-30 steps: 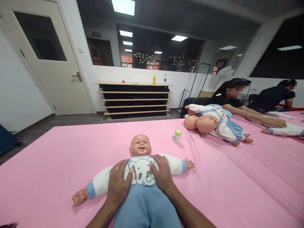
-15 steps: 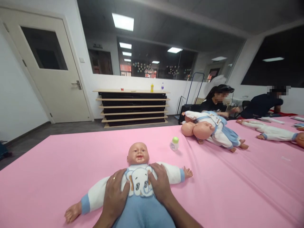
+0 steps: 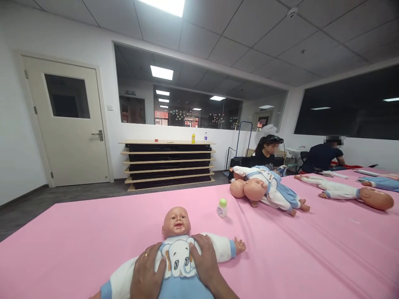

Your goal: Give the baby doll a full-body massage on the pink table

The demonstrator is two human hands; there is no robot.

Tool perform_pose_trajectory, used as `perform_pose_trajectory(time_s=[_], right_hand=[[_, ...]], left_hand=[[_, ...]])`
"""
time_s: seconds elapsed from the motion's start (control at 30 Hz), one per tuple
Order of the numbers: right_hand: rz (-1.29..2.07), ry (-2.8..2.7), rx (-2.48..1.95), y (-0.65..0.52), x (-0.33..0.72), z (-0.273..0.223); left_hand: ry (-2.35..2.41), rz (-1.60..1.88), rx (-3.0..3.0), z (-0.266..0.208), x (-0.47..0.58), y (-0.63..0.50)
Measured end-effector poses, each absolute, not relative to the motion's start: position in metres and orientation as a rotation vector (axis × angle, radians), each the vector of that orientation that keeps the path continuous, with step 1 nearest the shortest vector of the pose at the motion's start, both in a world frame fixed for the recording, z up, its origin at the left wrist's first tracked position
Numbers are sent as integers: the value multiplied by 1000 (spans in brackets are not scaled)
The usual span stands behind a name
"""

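Note:
A baby doll [image 3: 176, 223] lies on its back on the pink table cover [image 3: 93, 232], head away from me and arms spread. It wears a white and blue outfit with an elephant patch [image 3: 181, 259] on the chest. My left hand [image 3: 147, 270], with a ring on one finger, rests flat on the doll's chest beside the patch. On the opposite side of the chest lies my right hand [image 3: 204, 258], its fingers stretched toward the doll's shoulder and its thumb on the patch edge. The doll's legs are out of frame.
A small bottle with a green cap [image 3: 222, 208] stands beyond the doll. Several more dolls [image 3: 255, 189] lie to the right, two of them heaped together. Two people [image 3: 264, 153] sit behind the table. Stacked boards [image 3: 168, 166] stand by the wall.
The camera has tilted up, so more ceiling shows and the doll sits lower in view. Both hands remain on the doll's chest.

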State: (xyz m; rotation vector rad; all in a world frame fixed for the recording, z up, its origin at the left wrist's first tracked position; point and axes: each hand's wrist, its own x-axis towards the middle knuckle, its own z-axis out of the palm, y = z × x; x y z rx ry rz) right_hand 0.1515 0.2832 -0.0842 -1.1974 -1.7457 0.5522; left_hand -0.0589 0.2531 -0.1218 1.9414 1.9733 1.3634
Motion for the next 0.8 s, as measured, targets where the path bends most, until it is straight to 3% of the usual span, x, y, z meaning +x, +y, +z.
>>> perform_pose_trajectory(time_s=[0.57,0.8], right_hand=[[381,-1659,-1136,269,160,-88],[490,-1679,-1283,214,186,-62]], left_hand=[[1996,1267,2067,-120,-60,250],[2008,1305,2067,-116,-60,247]])
